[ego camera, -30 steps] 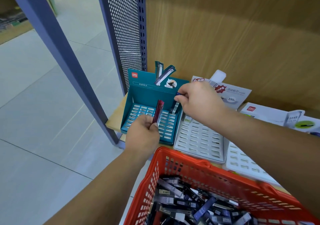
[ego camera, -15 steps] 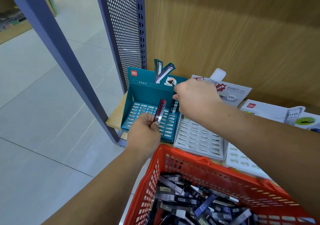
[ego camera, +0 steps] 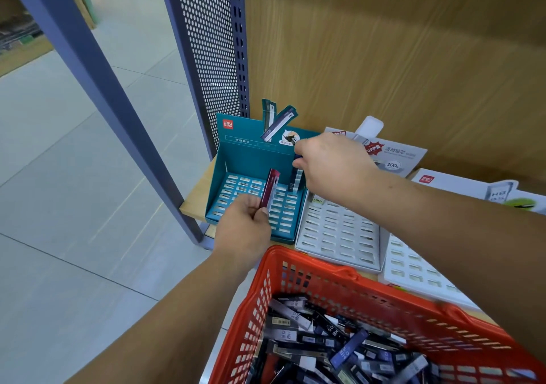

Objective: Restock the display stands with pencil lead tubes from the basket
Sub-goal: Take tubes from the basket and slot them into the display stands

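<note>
So right up front there's the red basket (ego camera: 295, 268) heaped with pencil lead tubes (ego camera: 325, 333), and just past its rim the person's left hand (ego camera: 245, 230) grips a maroon tube (ego camera: 270, 188) upright over the teal display stand (ego camera: 251, 159). Bit further back the right hand (ego camera: 331, 165) pinches a dark blue tube (ego camera: 296, 178) by its top, lower end down at the stand's back right slots, while a white slotted stand (ego camera: 339, 236) sits right beside the teal one on its right, and a wooden back panel (ego camera: 384, 58) rises behind it all.
</note>
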The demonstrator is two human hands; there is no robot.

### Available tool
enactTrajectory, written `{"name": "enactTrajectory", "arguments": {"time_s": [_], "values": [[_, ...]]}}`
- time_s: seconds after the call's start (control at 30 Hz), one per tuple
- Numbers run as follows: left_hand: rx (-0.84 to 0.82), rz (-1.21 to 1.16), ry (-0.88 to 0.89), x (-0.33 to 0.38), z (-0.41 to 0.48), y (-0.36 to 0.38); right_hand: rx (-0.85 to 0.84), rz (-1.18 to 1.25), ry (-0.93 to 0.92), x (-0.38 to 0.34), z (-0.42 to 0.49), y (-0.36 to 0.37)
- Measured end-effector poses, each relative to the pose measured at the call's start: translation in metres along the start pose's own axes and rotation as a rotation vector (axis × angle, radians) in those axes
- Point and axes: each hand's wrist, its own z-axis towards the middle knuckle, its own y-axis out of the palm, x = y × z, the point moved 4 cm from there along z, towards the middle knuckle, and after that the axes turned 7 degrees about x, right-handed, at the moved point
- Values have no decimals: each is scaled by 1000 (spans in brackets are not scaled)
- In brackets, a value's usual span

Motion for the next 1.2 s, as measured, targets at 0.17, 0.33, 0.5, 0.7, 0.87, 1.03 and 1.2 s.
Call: {"name": "enactTrajectory", "arguments": {"time_s": [0.17,0.33,0.5,0.7,0.87,1.03,1.2], "values": [[11,-13,2,2,-1,0,82,65,-14,10,-4,4],[12,-26,16,3,-3,-1,72,89,-45,10,-8,5],[8,-48,21,5,-4,-2,57,80,-65,6,-11,3],[-1,-35,21,6,-6,-2,-12,12,44,2,-4,2],[-11,-74,30,9,-7,-3,78,71,93,1,-4,-4],[-28,-168,149,18,-10,-7,127,432,33,1,-10,-10],[39,-153,238,25,-6,-10,26,686,113,3,-4,-17]]}}
